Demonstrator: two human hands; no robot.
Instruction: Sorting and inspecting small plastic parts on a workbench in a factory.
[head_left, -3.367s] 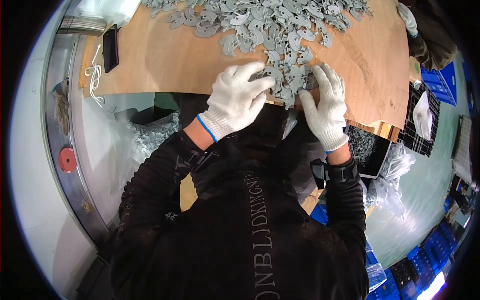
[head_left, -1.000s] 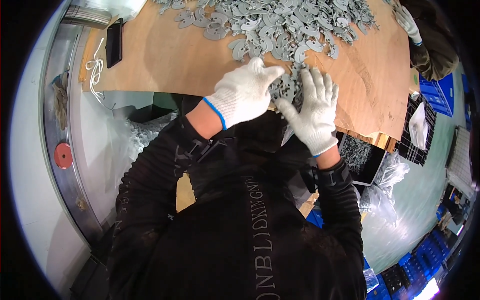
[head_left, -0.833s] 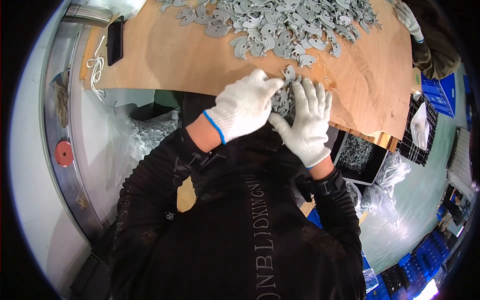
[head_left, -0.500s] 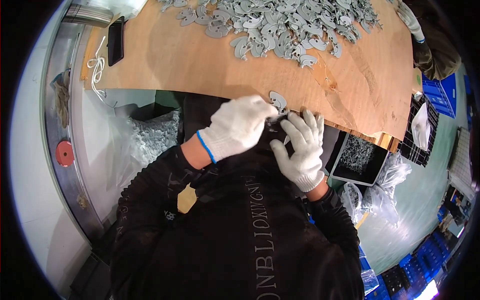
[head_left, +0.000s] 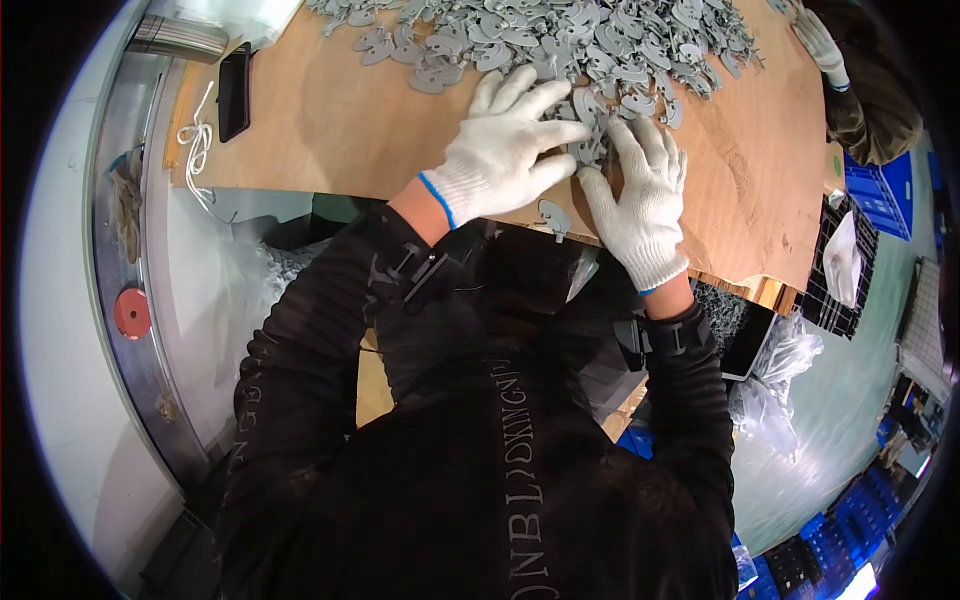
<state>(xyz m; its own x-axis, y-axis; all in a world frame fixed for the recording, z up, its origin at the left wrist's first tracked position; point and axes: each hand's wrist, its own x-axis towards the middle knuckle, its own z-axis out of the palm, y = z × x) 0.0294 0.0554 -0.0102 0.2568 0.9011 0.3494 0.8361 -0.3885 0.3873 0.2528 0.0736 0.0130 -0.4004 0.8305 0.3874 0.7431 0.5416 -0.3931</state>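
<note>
Both my hands wear white knit gloves and rest over the near side of a heap of flat, curved grey parts [head_left: 560, 45] on the wooden table. My left hand [head_left: 510, 145] has its fingers spread, their tips touching the heap's near edge. My right hand [head_left: 643, 200] lies just right of it, fingers stretched forward and thumb apart. Several grey parts [head_left: 592, 118] sit in the gap between the two hands. One lone curved grey part [head_left: 553, 216] lies at the table's front edge, below my left hand.
A black phone [head_left: 234, 92] and a white cord [head_left: 198, 140] lie on the table's left end. Below the right side stands a black bin [head_left: 750, 340] beside clear plastic bags [head_left: 770, 395]. Another person's gloved hand [head_left: 820, 48] is at the far right edge.
My hands have moved forward from the table's front edge to the heap. The left hand has gone from closed to spread. Some grey parts have shifted nearer between the hands.
</note>
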